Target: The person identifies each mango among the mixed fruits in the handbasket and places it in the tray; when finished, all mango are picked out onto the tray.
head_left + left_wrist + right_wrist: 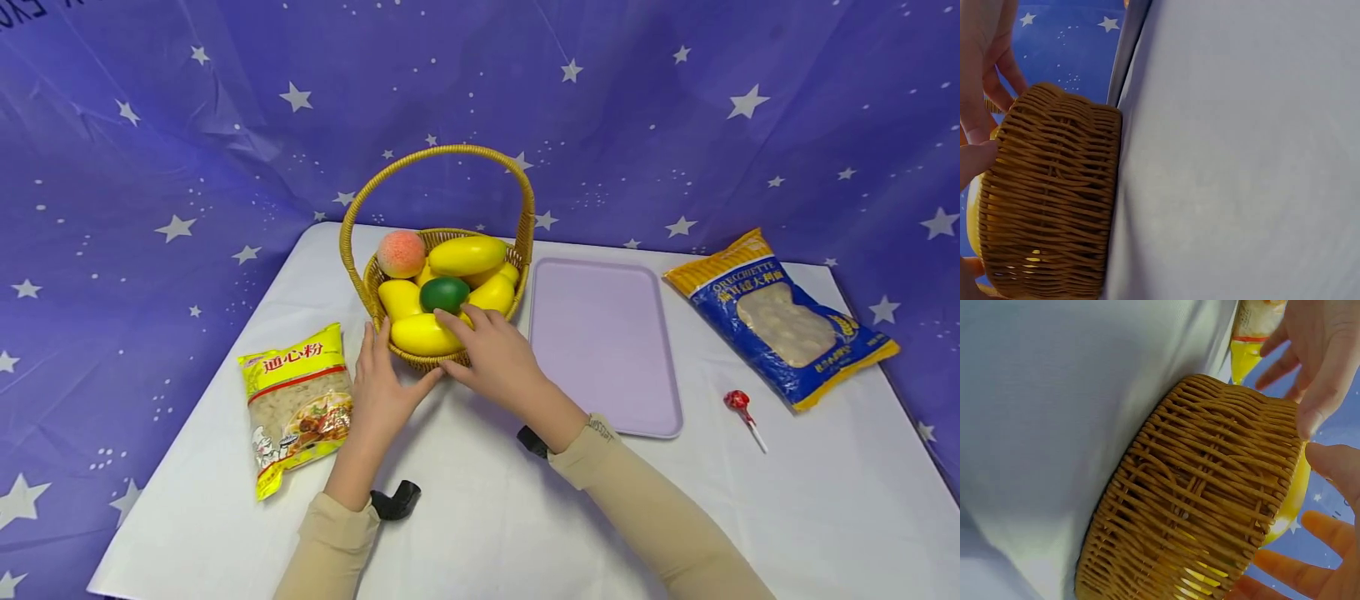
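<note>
A woven basket [517, 254] with a tall handle stands at the back of the table, full of toy fruit: several yellow mangoes [426, 335], a dark green fruit [443, 294] and a peach [401, 254]. My left hand [381, 387] touches the basket's front left side, fingers extended along it and thumb toward the front rim. My right hand [495, 358] reaches over the front right rim, its spread fingers at the front mango and its thumb near the rim. Both thumbs nearly meet at the rim in the right wrist view, beside the basket's wickerwork [1191, 481].
To the left lies a yellow pasta bag [300, 408], close by my left hand. A lilac tray [607, 350] lies right of the basket. Farther right are a blue orecchiette bag [783, 321] and a red lollipop [738, 402]. Behind the table hangs a purple starry cloth [637, 125].
</note>
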A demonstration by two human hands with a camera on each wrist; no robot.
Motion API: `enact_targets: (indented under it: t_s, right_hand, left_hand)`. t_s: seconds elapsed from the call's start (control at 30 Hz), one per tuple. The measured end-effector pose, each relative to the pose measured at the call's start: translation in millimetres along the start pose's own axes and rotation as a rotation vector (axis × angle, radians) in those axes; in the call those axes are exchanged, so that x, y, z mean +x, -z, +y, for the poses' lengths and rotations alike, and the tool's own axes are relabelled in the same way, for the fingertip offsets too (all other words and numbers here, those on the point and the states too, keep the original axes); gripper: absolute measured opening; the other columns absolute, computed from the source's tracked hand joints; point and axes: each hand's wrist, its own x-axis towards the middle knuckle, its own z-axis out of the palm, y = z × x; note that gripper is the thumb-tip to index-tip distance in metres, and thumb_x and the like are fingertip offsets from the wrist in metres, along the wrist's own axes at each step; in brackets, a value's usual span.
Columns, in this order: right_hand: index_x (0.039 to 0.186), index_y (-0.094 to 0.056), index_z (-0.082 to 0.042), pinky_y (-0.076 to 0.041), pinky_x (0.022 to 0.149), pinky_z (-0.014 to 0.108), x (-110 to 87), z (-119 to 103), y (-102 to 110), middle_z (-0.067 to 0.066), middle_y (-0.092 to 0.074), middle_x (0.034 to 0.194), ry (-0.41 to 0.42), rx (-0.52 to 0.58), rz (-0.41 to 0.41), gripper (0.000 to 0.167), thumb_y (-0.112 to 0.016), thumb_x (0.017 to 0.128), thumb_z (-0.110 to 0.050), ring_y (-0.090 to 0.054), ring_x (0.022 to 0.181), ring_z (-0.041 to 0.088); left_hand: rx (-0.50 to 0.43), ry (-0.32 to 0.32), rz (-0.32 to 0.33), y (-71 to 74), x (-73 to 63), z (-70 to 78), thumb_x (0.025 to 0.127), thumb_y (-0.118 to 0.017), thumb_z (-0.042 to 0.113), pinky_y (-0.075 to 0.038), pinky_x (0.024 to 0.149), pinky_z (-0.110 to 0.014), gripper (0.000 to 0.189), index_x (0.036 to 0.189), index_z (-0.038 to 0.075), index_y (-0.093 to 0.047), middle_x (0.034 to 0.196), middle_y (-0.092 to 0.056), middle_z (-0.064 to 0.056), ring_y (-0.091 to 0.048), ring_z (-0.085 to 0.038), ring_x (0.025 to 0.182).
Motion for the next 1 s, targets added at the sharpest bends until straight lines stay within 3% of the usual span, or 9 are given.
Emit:
enact_targets:
  t_s: [0.17, 0.43, 0.7, 1.0]
  right_hand:
    - [0.143, -0.046, -0.024, -0.051, 0.084, 0.042, 8.7, -3, 0, 0.012, -0.054, 0.127, 0.004, -0.024, -0.017, 0.062, -0.063, 0.09, -0.05, -0.056, 0.106, 0.03]
    - [0.14, -0.05, -0.02, -0.052, 0.07, 0.037, 21.3, -6, 3, 0.011, -0.058, 0.117, -0.007, -0.001, -0.098, 0.059, -0.062, 0.091, -0.049, -0.057, 0.088, 0.025]
    - [0.14, -0.05, -0.02, -0.051, 0.068, 0.035, 31.1, -3, 4, 0.01, -0.058, 0.116, -0.017, 0.023, -0.174, 0.059, -0.062, 0.09, -0.049, -0.059, 0.087, 0.023]
    - [0.137, -0.052, -0.019, -0.051, 0.068, 0.036, 32.9, 2, 4, 0.011, -0.058, 0.116, 0.01, 0.057, -0.136, 0.058, -0.064, 0.088, -0.048, -0.059, 0.088, 0.022]
  left_hand:
    - [-0.177, 0.075, -0.056, -1.5, 3.8, -4.1, 0.079, -0.073, 0.057, -0.022, 0.108, -0.058, 0.107, 0.156, 0.018, -0.008, 0.158, -0.005, -0.018, -0.009, -0.036, 0.144]
    - [-0.354, 0.085, -0.06, -6.4, 5.5, -6.8, 0.082, -0.076, 0.043, -0.029, 0.109, -0.044, 0.102, 0.154, 0.016, -0.01, 0.155, -0.013, -0.015, -0.027, -0.031, 0.138]
    - [-0.409, 0.092, -0.034, -10.8, 6.6, -8.6, 0.083, -0.077, 0.038, -0.031, 0.108, -0.041, 0.097, 0.153, 0.018, -0.014, 0.155, -0.014, -0.012, -0.032, -0.029, 0.135]
    - [-0.441, 0.155, -0.034, -11.0, 5.9, -7.5, 0.078, -0.077, 0.048, -0.034, 0.106, -0.041, 0.1, 0.152, 0.022, -0.015, 0.155, -0.016, -0.009, -0.037, -0.032, 0.133]
